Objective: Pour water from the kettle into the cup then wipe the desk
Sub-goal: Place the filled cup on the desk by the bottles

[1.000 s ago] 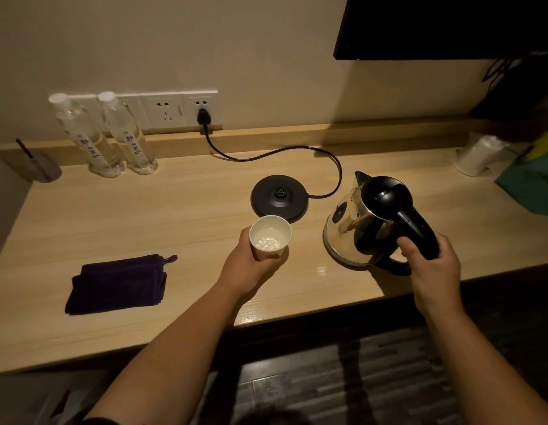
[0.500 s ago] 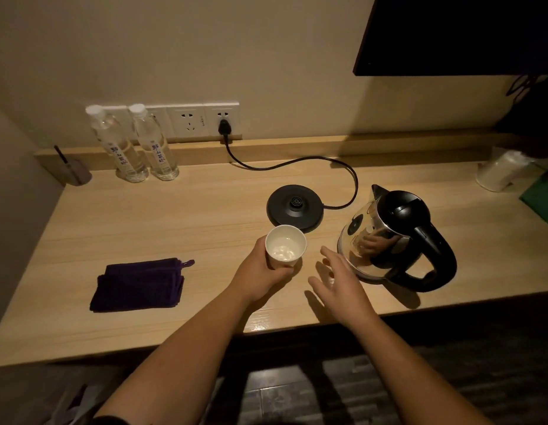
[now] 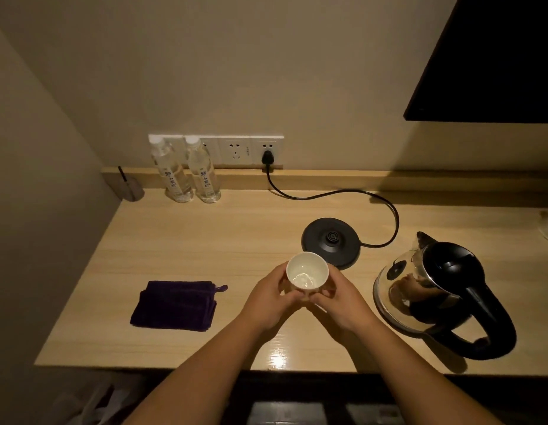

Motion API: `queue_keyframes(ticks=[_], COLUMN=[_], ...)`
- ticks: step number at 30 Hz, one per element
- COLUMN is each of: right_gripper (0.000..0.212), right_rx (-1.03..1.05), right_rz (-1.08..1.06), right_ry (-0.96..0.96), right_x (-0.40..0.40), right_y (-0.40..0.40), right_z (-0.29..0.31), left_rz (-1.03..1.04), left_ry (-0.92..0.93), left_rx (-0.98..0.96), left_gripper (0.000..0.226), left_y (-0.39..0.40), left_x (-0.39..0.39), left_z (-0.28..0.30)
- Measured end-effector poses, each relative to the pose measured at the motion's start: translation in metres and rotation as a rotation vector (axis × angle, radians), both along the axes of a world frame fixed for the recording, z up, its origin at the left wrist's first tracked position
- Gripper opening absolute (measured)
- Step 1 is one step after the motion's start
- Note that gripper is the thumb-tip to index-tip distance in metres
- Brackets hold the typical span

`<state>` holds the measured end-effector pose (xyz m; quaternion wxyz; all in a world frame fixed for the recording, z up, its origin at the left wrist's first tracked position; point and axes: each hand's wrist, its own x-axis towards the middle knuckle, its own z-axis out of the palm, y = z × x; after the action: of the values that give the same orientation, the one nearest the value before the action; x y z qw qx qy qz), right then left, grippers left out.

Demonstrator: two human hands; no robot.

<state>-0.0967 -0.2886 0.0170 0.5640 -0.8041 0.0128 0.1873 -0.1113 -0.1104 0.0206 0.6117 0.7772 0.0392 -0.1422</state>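
Wooden desk (image 3: 205, 240): kettle (image 3: 435, 289) right, base (image 3: 331, 242) centre, cloth (image 3: 174, 305) lower left, bottles (image 3: 188, 171) upper left.

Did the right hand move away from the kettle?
Yes. The right hand has let go of the kettle handle and gone left, toward the black base. It now cups the white cup with the left hand.

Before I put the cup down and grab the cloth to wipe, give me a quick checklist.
1. Cup steady, left hand and right hand both in a grip on it: ok.
2. Water in cup: ok, a little shows.
3. Kettle upright on desk, off its base: ok.
4. Purple cloth folded, left of the cup, nothing on it: ok.
5. Spill on desk: cannot tell, only glare shows.
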Motion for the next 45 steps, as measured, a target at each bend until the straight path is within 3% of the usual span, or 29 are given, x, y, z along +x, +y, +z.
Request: queue_keyframes(ticks=[5, 11, 21, 34, 40, 45], right_gripper=[0.065, 0.066, 0.071, 0.077, 0.080, 0.061], right_rx=[-0.019, -0.045, -0.033, -0.068, -0.193, -0.331], right_rz=[0.063, 0.073, 0.046, 0.072, 0.071, 0.019], right_ry=[-0.081, -0.174, -0.200, -0.162, -0.188, -0.298], right_x=[0.047, 0.121, 0.196, 0.200, 0.179, 0.127], right_y=[0.037, 0.087, 0.121, 0.120, 0.106, 0.083], right_z=[0.004, 0.006, -0.022, -0.027, -0.009, 0.014], left_rz=[0.001, 0.035, 0.000, 0.002, 0.080, 0.162], left_ry=[-0.085, -0.165, -0.200, -0.183, -0.117, -0.128], left_rx=[0.184, 0.271, 0.257, 0.240, 0.510, 0.684], left_gripper=[0.059, 0.059, 0.061, 0.063, 0.082, 0.062], left_y=[0.042, 0.091, 0.125, 0.117, 0.115, 0.094], left_x=[0.040, 0.118, 0.194, 0.196, 0.174, 0.108], left_z=[0.006, 0.005, -0.021, -0.031, -0.028, -0.017])
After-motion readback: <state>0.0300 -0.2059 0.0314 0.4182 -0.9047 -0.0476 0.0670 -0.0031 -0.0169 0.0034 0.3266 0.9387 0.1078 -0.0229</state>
